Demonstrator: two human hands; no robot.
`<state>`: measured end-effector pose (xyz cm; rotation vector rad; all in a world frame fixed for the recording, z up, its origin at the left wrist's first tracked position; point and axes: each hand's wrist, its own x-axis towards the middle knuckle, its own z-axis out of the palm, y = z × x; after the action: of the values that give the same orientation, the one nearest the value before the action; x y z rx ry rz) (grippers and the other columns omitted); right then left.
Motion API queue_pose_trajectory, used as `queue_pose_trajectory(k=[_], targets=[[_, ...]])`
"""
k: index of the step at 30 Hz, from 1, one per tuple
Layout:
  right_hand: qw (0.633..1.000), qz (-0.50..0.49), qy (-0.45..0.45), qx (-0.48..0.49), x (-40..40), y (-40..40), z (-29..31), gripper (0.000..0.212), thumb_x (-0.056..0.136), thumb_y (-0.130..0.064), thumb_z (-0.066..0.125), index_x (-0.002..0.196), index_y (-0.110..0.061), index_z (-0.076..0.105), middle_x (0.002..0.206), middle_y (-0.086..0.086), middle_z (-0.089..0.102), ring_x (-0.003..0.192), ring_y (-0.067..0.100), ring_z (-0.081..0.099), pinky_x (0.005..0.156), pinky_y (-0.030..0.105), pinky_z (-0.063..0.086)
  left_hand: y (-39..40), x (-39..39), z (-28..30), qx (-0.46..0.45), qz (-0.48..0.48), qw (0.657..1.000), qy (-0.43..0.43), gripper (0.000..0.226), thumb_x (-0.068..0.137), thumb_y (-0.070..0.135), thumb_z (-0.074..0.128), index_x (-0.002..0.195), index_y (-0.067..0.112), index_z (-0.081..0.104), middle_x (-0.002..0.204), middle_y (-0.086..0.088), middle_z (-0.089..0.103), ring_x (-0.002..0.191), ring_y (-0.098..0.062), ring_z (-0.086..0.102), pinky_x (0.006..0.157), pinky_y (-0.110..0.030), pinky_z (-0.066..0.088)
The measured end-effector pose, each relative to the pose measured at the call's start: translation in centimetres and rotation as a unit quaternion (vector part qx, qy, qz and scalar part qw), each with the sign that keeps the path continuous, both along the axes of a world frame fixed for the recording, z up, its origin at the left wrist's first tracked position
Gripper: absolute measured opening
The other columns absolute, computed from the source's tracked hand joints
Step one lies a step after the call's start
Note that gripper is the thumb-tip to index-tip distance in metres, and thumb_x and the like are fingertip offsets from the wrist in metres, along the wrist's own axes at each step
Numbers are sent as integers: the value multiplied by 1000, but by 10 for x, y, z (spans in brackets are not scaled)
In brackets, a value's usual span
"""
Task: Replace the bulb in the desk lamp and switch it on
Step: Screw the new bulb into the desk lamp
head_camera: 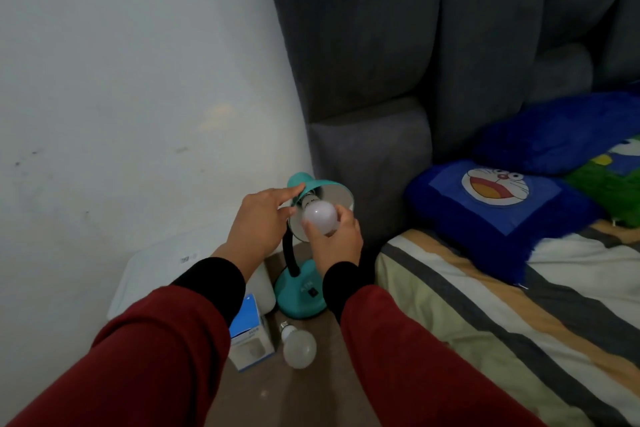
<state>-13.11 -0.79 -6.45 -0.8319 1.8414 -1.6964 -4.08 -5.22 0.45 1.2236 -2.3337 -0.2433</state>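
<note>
Two bulbs show in our view. One white bulb (319, 217) sits at the mouth of the teal lamp shade (320, 189), its metal base pointing into the socket; we cannot tell whether the thread is seated. Our right hand (334, 239) comes up from six o'clock of this bulb, and its fingers (343, 215) are curled round the globe, clamped on it. Our left hand (258, 218) is at nine o'clock of the shade, fingers nearly straight and close together, with the fingertips (296, 188) touching the shade's outer rim; the thumb lies near the lower edge of the shade.

The shade tilts with its opening toward us, and the black flexible neck (289, 255) curves down to the teal lamp base (299, 295), which stands on the brown bench (311, 392). A small black switch (313, 293) sits on top of that base.

The second bulb (298, 347) lies on its side on the bench at six o'clock of the lamp base, near it but apart, screw cap pointing toward the base. Just beside it at nine o'clock stands a blue and white box (251, 336).

At three o'clock of the lamp lies a striped bed (519, 322) with a blue cartoon pillow (498, 194), against a grey padded headboard (415, 45). A white wall (121, 80) fills the ten o'clock side.
</note>
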Motion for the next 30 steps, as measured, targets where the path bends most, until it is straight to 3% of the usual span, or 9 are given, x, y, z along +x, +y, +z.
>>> queue_pose_trajectory(k=[5,8,11,14,18,20,23,27,30], targets=[[998,-7,-64,13,-1,-5,5,62,79,-47,68,125,-7,56,126,13,56,112,27,57,95,33,47,1,0,0,4,7,1000,-2,40,91,12,57,130,25,55,132,-8,59,117,-20,58,103,-20,37],[997,2,-73,-18,-1,-1,7,74,77,-38,73,139,-19,38,133,10,47,119,26,52,100,37,46,0,0,0,11,5,1000,3,40,91,12,58,129,24,56,132,-8,59,119,-20,57,102,-18,36],[997,7,-72,-21,-1,0,3,59,76,-27,72,127,-29,44,122,10,54,104,26,62,90,38,54,1,-1,0,10,8,1000,5,41,91,10,58,130,23,56,132,-8,59,118,-20,57,102,-16,35],[990,16,-143,-1,0,0,2,53,78,-47,68,121,-25,46,112,13,65,93,27,69,86,42,57,2,-1,0,8,12,1000,5,40,91,11,57,130,24,56,132,-7,59,118,-20,57,102,-18,36],[994,24,-101,24,-2,0,2,76,74,-41,73,138,-21,38,126,7,55,112,26,59,97,39,50,2,-2,1,12,13,1000,4,40,92,12,57,130,25,55,133,-7,59,119,-19,56,102,-17,35],[993,32,-107,24,-2,0,3,69,77,-34,72,136,-24,39,121,8,59,105,26,64,94,37,52,2,-2,1,11,14,1000,1,41,91,11,57,130,24,55,133,-7,59,119,-19,56,101,-15,34],[989,30,-144,23,2,0,6,62,80,-51,64,125,-11,51,109,14,68,96,29,69,89,41,56,1,-2,1,12,14,1000,1,41,91,11,57,130,24,55,133,-7,59,119,-19,57,100,-15,35],[995,34,-88,38,1,0,6,77,76,-39,71,141,-20,34,132,11,50,120,31,53,100,43,47,-1,-1,0,19,10,1000,-1,40,92,12,57,130,25,55,132,-7,59,118,-19,57,93,-8,29],[992,47,-114,30,2,1,7,60,79,-38,69,130,-21,43,115,16,64,99,30,67,88,42,56,-1,-1,0,12,10,1000,-1,41,91,11,58,130,24,56,131,-7,60,118,-19,57,94,-9,30]])
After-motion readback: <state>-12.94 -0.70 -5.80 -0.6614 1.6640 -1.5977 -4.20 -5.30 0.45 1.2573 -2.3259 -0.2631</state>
